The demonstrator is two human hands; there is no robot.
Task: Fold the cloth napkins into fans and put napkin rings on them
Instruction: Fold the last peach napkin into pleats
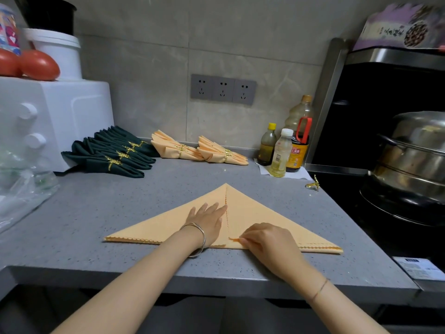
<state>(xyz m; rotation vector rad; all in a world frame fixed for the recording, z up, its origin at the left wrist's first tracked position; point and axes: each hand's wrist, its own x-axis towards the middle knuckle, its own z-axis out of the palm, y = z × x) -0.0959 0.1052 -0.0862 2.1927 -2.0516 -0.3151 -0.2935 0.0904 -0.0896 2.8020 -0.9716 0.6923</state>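
I find the peach napkin (pixel 265 222) lying as a flat triangle at the front of the desk (pixel 96 213), with no pleats made. My left hand (pixel 207 220) presses its left half, fingers (pixel 216 209) straight and together. My right hand (pixel 267 242) pinches a flap corner at the centre seam. Ringed fans lie at the back: a dark green stack (pixel 113 155) and two peach fans (pixel 199 150). One loose ring (pixel 313 185) sits near the desk's right edge. Judgement: pleating and ringing remain for this piece.
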